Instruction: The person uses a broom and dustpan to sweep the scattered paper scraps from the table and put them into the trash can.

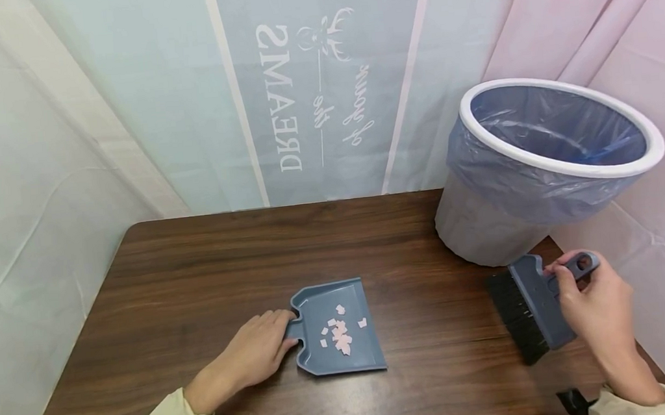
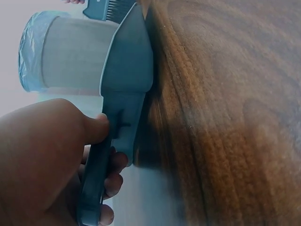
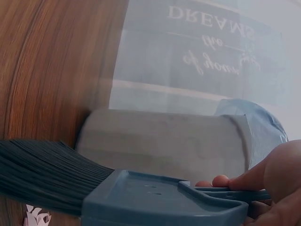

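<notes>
Dustpan (image 1: 317,313) looks smooth plastic; tabletop (image 1: 428,304), glossy wood.

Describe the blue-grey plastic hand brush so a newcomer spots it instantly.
On the dark brown wood-grain table stands a round grey bin with a blue plastic liner. In front of it, the right hand grips the brush. Unlike the shallow, similarly coloured plastic dustpan, it ends in black bristles.

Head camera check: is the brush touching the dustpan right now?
No, the right hand holds the brush off to the right, with tabletop visible between it and the dustpan.
</notes>
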{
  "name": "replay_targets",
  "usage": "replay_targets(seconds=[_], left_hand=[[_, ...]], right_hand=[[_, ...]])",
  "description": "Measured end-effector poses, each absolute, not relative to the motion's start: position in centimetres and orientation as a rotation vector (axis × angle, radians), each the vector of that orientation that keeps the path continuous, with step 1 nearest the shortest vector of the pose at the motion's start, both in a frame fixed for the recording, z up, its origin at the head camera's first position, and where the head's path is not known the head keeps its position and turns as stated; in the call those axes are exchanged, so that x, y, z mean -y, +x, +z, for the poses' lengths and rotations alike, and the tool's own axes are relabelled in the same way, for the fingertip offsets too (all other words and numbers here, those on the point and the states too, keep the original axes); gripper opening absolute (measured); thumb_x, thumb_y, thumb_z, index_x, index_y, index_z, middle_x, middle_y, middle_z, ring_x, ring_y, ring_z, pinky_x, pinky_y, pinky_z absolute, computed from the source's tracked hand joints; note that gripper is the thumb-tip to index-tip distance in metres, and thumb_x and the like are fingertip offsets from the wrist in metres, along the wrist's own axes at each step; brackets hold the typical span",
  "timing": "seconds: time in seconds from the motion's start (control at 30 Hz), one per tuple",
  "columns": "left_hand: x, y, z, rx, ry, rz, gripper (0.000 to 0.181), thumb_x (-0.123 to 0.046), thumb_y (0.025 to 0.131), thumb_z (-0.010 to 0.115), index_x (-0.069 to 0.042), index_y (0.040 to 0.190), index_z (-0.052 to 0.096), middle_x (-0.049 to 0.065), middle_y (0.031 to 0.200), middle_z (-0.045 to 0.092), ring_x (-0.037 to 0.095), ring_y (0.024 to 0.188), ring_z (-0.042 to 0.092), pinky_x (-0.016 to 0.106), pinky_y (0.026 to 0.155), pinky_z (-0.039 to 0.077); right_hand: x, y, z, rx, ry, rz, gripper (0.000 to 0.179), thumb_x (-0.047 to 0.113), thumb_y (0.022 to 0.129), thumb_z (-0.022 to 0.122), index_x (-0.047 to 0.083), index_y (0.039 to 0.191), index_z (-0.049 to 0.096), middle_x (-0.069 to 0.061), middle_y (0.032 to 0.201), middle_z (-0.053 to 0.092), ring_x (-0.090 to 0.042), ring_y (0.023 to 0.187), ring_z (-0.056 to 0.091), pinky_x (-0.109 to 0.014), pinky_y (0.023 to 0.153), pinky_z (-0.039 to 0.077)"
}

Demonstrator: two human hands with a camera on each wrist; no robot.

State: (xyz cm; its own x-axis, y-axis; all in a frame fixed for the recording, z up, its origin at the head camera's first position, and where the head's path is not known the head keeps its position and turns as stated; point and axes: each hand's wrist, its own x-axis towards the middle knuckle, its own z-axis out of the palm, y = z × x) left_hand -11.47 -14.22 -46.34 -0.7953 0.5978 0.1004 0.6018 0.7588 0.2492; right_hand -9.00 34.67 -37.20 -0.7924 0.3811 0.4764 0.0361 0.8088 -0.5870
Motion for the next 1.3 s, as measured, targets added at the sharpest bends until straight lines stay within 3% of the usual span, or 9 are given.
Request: replay_targets(seconds=[0.4, 0.67, 1.03, 1.3], left_hand=[[14.0, -13.6, -43.3, 2.934, -1.053, -0.442, 0.033, -0.024, 0.101, 0.064, 0.0, 0.122, 0.059, 0.012, 0.113, 0.067, 0.023, 0.101, 0.065, 0.043, 0.086, 0.054], [14.0, -16.4, -39.1, 2.934, -1.082, -0.526, 0.035, -0.025, 0.103, 0.061, 0.001, 0.126, 0.058, 0.009, 0.106, 0.066, 0.018, 0.092, 0.062, 0.04, 0.079, 0.054], [14.7, -22.0, -31.0, 2.974, -1.03, -0.643, 0.033, -0.024, 0.106, 0.056, 0.001, 0.129, 0.054, 0.014, 0.112, 0.065, 0.027, 0.102, 0.064, 0.049, 0.09, 0.052], [14.4, -24.9, -26.5, 2.978, -1.057, -0.782, 0.029, -0.017, 0.108, 0.05, 0.006, 0.126, 0.05, 0.017, 0.105, 0.059, 0.03, 0.095, 0.057, 0.047, 0.085, 0.048]], right_hand=[[-34.9, -9.1, -37.2, 2.397, -0.313, 0.701, 0.008, 0.005, 0.094, 0.062, 0.003, 0.1, 0.067, 0.048, 0.074, 0.045, 0.006, 0.051, 0.041, -0.015, 0.048, 0.031], [-34.9, -9.1, -37.3, 2.407, -0.317, 0.701, 0.008, 0.004, 0.094, 0.062, 0.003, 0.1, 0.067, 0.048, 0.073, 0.045, 0.004, 0.05, 0.04, -0.017, 0.048, 0.031], [-34.8, -9.2, -37.4, 2.397, -0.294, 0.704, 0.007, 0.004, 0.093, 0.063, 0.002, 0.099, 0.067, 0.047, 0.074, 0.045, 0.006, 0.051, 0.041, -0.016, 0.049, 0.031], [-34.9, -9.2, -37.3, 2.397, -0.306, 0.705, 0.008, 0.004, 0.094, 0.063, 0.003, 0.1, 0.067, 0.046, 0.074, 0.046, 0.004, 0.051, 0.041, -0.016, 0.049, 0.031]])
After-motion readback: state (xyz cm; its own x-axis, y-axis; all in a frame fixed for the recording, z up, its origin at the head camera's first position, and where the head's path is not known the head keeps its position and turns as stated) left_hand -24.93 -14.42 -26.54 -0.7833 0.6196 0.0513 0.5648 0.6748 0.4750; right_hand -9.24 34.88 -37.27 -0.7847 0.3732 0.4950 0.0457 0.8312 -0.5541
